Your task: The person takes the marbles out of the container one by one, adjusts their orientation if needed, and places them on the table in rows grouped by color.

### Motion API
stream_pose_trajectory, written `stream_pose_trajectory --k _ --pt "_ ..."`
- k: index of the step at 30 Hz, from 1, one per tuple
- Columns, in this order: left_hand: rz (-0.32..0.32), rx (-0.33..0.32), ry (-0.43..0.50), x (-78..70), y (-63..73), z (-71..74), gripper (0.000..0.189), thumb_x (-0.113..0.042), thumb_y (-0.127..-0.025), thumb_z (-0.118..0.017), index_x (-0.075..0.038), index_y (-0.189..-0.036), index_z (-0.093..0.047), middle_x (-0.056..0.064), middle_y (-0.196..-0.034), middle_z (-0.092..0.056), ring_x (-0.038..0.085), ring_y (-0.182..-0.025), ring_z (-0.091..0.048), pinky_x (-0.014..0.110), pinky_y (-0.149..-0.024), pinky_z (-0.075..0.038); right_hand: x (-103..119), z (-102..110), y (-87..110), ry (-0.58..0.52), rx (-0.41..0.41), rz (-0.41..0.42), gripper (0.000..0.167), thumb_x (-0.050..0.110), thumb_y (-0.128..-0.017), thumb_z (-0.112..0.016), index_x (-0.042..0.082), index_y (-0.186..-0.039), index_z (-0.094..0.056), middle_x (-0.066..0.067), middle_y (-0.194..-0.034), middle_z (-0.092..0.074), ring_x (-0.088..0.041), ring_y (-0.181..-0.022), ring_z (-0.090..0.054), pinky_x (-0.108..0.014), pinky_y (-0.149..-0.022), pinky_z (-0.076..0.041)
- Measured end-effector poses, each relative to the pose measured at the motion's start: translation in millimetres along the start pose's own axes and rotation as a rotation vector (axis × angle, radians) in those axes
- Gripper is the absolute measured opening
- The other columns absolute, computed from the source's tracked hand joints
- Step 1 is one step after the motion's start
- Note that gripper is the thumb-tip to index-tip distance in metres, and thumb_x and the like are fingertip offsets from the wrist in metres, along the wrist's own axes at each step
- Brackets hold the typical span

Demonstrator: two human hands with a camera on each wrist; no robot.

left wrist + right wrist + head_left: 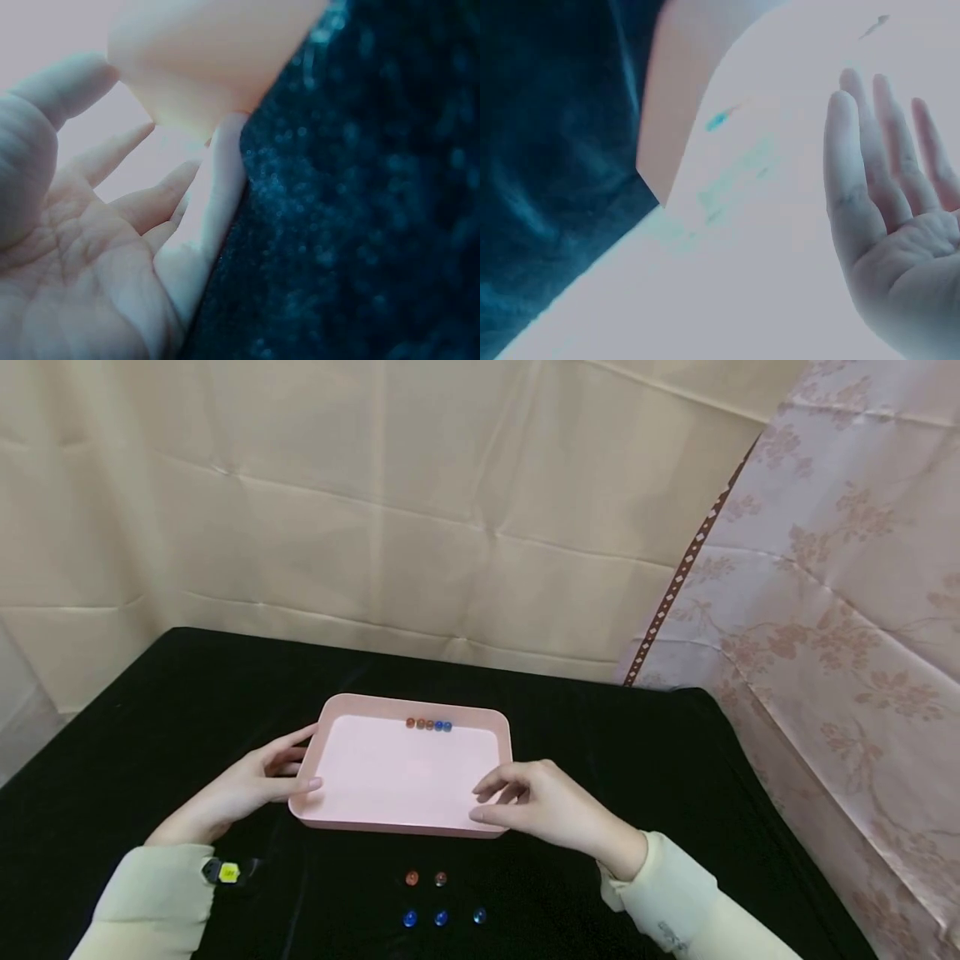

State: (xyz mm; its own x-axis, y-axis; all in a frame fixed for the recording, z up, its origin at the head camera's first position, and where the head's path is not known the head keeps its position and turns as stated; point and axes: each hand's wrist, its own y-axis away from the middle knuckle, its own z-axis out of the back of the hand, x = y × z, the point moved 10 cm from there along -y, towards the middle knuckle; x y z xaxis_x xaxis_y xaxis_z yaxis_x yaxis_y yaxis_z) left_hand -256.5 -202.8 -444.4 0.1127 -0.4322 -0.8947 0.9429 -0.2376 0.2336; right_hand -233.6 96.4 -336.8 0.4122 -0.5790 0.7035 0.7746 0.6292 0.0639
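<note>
A pink tray (405,768) lies on the black cloth. Its left side is gripped by my left hand (251,781), thumb over the rim and fingers on the outer side; in the left wrist view the left hand (105,247) meets the tray's corner (195,67). Over the front right corner hovers my right hand (551,802), fingers loosely bent and nothing in them. The right wrist view shows the right hand (900,202) with fingers extended. Along the tray's far side sits a row of orange-brown marbles (420,724) and blue marbles (443,726).
In front of the tray, two orange-brown marbles (412,878) lie on the black cloth (585,718), with three blue marbles (441,917) in a row nearer me. A beige curtain (420,527) hangs behind, and a floral curtain (847,610) stands at the right.
</note>
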Motion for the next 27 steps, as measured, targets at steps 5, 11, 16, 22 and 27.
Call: stream_pose_trajectory --k 5,11,16,22,27 --pt "0.002 0.004 0.003 2.5 -0.7 -0.4 0.088 -0.038 -0.093 -0.068 -0.019 -0.160 -0.015 0.027 -0.148 -0.042 0.038 -0.128 -0.048 0.061 -0.101 -0.046 5.7 11.4 -22.3 0.050 0.022 -0.032 0.034 0.037 -0.091 -0.071 0.013 -0.116 -0.071 -0.001 -0.110 -0.074 -0.011 -0.089 -0.067 -0.028 -0.075 -0.056" --pt "-0.006 0.007 0.007 1.2 -2.4 0.3 0.087 -0.038 -0.092 -0.068 -0.019 -0.160 -0.017 0.026 -0.147 -0.044 0.036 -0.127 -0.049 0.058 -0.100 -0.047 9.4 15.2 -46.5 0.159 0.074 -0.047 0.043 0.043 -0.088 -0.072 0.013 -0.120 -0.069 -0.005 -0.122 -0.071 -0.025 -0.109 -0.067 -0.038 -0.090 -0.056" --pt "-0.006 0.005 0.002 1.2 -3.1 1.1 0.087 -0.038 -0.092 -0.069 -0.019 -0.160 -0.018 0.026 -0.146 -0.045 0.036 -0.126 -0.049 0.057 -0.100 -0.047 12.9 16.1 -63.5 0.204 0.131 -0.064 0.048 0.045 -0.088 -0.072 0.015 -0.125 -0.067 -0.004 -0.125 -0.069 -0.023 -0.114 -0.065 -0.040 -0.095 -0.054" --pt "-0.004 0.005 -0.001 2.3 -3.5 1.4 0.087 -0.039 -0.092 -0.068 -0.019 -0.160 -0.017 0.026 -0.147 -0.044 0.037 -0.127 -0.048 0.059 -0.100 -0.047 11.2 18.6 -81.1 0.165 0.167 -0.098 0.045 0.043 -0.088 -0.072 0.016 -0.124 -0.067 -0.002 -0.123 -0.069 -0.019 -0.112 -0.065 -0.039 -0.096 -0.053" --pt "-0.008 0.002 0.001 1.6 -3.9 1.2 0.088 -0.038 -0.092 -0.069 -0.018 -0.160 -0.017 0.026 -0.147 -0.044 0.037 -0.127 -0.048 0.058 -0.101 -0.047 4.5 21.7 -93.5 0.124 0.185 -0.134 0.046 0.043 -0.089 -0.072 0.016 -0.125 -0.066 0.001 -0.121 -0.070 -0.018 -0.116 -0.063 -0.043 -0.103 -0.049"
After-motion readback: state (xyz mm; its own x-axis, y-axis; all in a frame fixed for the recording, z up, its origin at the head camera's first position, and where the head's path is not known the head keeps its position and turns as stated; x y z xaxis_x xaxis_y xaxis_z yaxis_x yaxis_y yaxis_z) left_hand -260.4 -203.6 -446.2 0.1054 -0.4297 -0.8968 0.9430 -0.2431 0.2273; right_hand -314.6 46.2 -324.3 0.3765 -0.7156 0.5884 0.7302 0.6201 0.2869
